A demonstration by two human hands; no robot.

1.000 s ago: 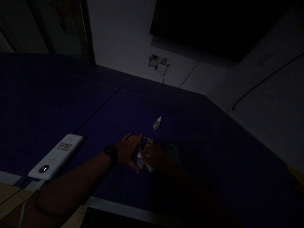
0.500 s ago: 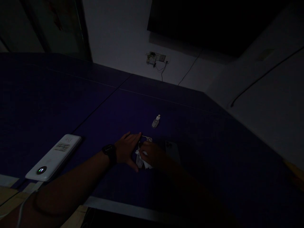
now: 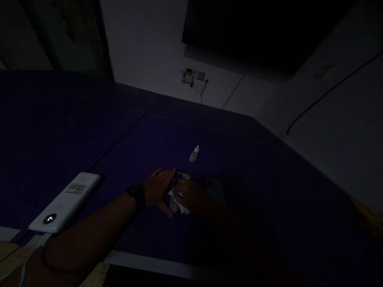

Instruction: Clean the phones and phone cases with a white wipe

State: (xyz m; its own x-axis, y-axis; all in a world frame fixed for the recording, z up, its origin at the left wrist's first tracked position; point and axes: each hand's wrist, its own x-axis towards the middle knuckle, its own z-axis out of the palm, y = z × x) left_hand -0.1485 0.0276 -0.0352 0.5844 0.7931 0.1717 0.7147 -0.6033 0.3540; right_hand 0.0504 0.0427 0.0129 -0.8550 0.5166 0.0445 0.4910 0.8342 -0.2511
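Note:
My right hand [image 3: 190,195] is closed on a crumpled white tissue [image 3: 182,208], pressing it down on a phone case [image 3: 186,175]. The case lies flat on the dark blue table, with a wide opening showing at its far end; my hands and the tissue cover much of it. Spread out flat, my left hand [image 3: 157,190] lies along the case's left side, its fingers towards the far end and its thumb towards the near end. A phone [image 3: 216,190] lies just right of my right hand, partly in shadow. Beyond the case is a small dropper bottle [image 3: 194,154] with a white top.
A white power bank [image 3: 64,204] with a lit display and a cable lies at the left. Across the table [image 3: 143,135] runs a dark seam. Behind stand a wall with sockets [image 3: 201,75] and a large dark screen [image 3: 239,36]. The room is dim.
The whole view has shifted slightly, so things sit a little further left and lower. Both hands keep nearly the same pose on the case, the tissue still in my right hand.

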